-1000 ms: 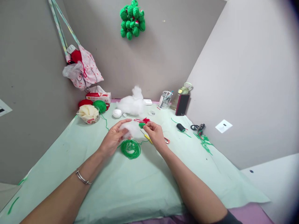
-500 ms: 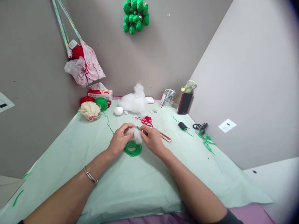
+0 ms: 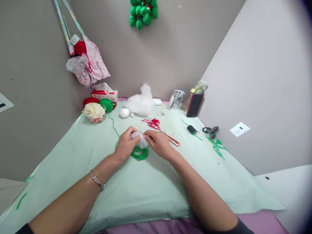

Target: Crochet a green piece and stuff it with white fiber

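**While the left hand [image 3: 125, 143] cups white fluff [image 3: 138, 138], the right hand [image 3: 159, 143] pinches its edge**

As I watch through the head camera, I have the white fluff squarely between the two hands. My left hand curls its fingers behind the tuft, thumb pressed on the front. My right hand has thumb and forefinger brought together at the tuft's right side; I cannot tell whether anything is hidden in that pinch besides fluff.

Just below the tuft, on the near side of both hands, I see a green yarn coil [image 3: 139, 153] on the pale green cloth [image 3: 146, 191]. Beyond the right hand lies a red yarn tangle [image 3: 154, 123], and just to that hand's right, orange-handled scissors [image 3: 173, 140]. Farther right sits a dark spool [image 3: 191, 129]. Past the left hand I make out a white yarn ball [image 3: 124, 113], with a larger fluff mound [image 3: 140, 103] behind it, and off to the left, a bowl [image 3: 96, 118]. A silver bracelet [image 3: 97, 178] rings the left wrist.
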Tool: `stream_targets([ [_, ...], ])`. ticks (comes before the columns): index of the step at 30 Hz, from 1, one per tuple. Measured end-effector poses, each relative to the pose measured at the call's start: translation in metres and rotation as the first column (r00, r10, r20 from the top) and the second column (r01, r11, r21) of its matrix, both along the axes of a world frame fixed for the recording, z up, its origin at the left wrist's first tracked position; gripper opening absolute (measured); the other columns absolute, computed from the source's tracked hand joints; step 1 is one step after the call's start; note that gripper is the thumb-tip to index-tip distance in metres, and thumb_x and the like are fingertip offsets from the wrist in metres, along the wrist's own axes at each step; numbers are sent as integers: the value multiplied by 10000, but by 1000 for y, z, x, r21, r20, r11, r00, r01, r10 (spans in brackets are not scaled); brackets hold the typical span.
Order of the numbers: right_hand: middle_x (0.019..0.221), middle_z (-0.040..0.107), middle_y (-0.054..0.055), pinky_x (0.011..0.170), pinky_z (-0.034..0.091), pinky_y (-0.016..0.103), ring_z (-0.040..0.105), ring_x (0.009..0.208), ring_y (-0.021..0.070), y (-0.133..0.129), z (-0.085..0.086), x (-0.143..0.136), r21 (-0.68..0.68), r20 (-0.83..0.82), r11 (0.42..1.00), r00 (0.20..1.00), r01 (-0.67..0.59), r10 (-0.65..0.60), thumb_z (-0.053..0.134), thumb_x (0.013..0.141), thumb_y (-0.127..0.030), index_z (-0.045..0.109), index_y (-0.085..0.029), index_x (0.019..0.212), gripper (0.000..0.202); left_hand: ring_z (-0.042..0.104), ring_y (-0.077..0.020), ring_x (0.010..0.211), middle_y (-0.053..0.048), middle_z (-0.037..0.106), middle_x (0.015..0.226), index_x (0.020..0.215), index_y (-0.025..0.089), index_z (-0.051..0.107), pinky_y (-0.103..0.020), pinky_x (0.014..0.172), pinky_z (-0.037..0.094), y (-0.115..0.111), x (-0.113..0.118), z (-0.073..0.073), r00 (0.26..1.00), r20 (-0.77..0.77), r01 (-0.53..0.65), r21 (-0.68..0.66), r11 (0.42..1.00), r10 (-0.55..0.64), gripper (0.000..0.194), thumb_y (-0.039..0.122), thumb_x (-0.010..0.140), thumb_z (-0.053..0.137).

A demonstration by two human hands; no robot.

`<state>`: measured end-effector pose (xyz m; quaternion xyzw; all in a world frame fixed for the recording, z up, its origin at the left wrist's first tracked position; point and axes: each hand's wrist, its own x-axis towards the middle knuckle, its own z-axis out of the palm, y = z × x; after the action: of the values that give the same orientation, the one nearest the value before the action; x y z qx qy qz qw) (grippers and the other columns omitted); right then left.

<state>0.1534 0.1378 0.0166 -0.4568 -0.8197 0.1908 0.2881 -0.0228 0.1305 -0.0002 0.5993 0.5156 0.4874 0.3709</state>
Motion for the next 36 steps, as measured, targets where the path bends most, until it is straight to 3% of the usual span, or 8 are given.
stream_targets([
  [7, 682, 615, 9, 673, 356, 292, 526, 663, 163, -10, 3, -8, -15, -112, 996, 990, -89, 86, 575, 972, -235, 660, -222, 728, 258, 484, -185, 723, 38, 511, 757, 779, 251, 470, -302, 676, 396, 3, 2, -2, 995, 11, -96, 43, 994, 96, 149, 224, 667, 565],
  [12, 1020, 701, 73, 897, 451, 370, 607, 1034, 235, -12, 14, -7, -39, -427, 994, 901, -106, 79, 671, 920, -335, 646, -228, 685, 259, 435, -158, 636, 56, 468, 707, 776, 250, 456, -277, 588, 363, 3, 2, -2, 995, 67, -72, 16, 997, 71, 141, 281, 693, 566],
  [16, 842, 684, 28, 604, 460, 311, 577, 613, 143, -10, 16, -6, -235, -714, 935, 700, -265, 19, 598, 918, -352, 529, -230, 687, 270, 420, -150, 618, 64, 450, 689, 772, 249, 451, -272, 573, 348, 0, 3, -3, 993, 94, -76, 9, 997, 75, 160, 275, 700, 591],
  [19, 974, 689, 8, 533, 396, 270, 472, 520, 89, -6, 14, -6, -261, -651, 953, 757, -154, -55, 583, 900, -309, 569, -244, 908, 67, 438, -151, 630, 60, 462, 701, 770, 249, 445, -274, 588, 367, -1, 3, -3, 989, 119, -96, 18, 995, 93, 154, 253, 707, 585],
  [21, 965, 686, 6, 579, 400, 264, 501, 600, 106, -5, 12, -5, -263, -555, 960, 829, -101, -65, 616, 869, -281, 607, -236, 965, 107, 450, -152, 651, 56, 476, 722, 771, 245, 451, -275, 608, 380, -1, 2, -3, 985, 134, -112, 32, 993, 107, 154, 232, 703, 589],
  [26, 640, 522, -38, 593, 312, 269, 419, 621, 121, -5, 5, -8, -287, -424, 945, 905, -158, 22, 615, 869, -297, 627, -196, 724, 177, 479, -148, 680, 49, 511, 729, 774, 224, 504, -265, 624, 395, 1, 2, -4, 983, 151, -105, 25, 994, 101, 134, 152, 727, 607],
  [32, 573, 357, -77, 533, 208, 267, 294, 556, 103, -1, -5, -12, -323, -422, 944, 904, -74, -74, 615, 827, -336, 545, -206, 698, 196, 546, -118, 646, 17, 598, 815, 939, 155, 625, -264, 601, 485, 5, 4, -17, 984, 175, -9, -58, 998, 20, 181, 330, 959, 667],
  [36, 539, 324, -93, 516, 187, 265, 268, 525, 102, 3, -8, -11, -328, -408, 944, 904, -16, -126, 622, 772, -310, 551, -216, 715, 131, 526, -109, 620, 27, 585, 788, 938, 157, 626, -243, 567, 456, 5, 5, -20, 975, 224, 27, -96, 995, -5, 163, 310, 945, 681],
])
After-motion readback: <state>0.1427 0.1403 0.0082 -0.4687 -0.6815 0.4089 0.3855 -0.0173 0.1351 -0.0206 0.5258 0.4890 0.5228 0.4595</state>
